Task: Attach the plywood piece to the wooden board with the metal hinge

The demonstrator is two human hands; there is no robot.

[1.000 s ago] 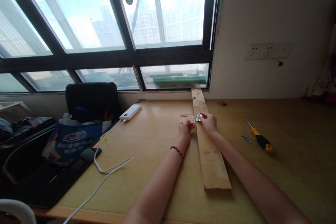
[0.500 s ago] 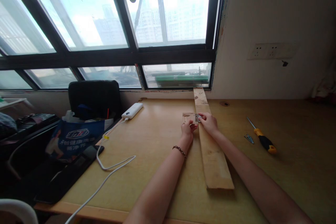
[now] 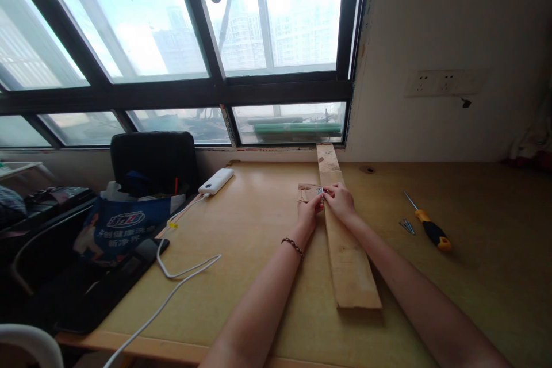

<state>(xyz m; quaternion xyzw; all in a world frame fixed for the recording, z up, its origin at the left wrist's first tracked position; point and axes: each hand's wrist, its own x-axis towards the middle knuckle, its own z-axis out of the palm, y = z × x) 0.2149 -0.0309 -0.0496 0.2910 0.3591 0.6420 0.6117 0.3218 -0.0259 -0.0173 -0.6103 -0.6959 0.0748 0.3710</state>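
Note:
A long wooden board (image 3: 351,259) lies lengthwise on the table, its far end by the window sill. Against its left side is a short wooden piece (image 3: 305,191) with dark marks. Where the two meet, a small shiny metal plate (image 3: 319,190), hinge-like, is partly hidden by fingers. My left hand (image 3: 309,211) is closed at the short piece's near edge, its fingertips pinching at the metal plate. My right hand (image 3: 340,201) rests over the board with thumb and fingers closed on the same plate from the right.
To the right lie a yellow-and-black screwdriver (image 3: 432,230) and several screws (image 3: 406,226). A white power bank (image 3: 216,181) with a white cable (image 3: 190,277) sits at the left of the table (image 3: 259,253). Beyond that edge are a black chair (image 3: 153,155) and a blue bag (image 3: 125,224).
My fingers have drawn together over the metal plate, covering more of it. My left thumb and fingers have closed in towards my right fingertips. The boards stay in place.

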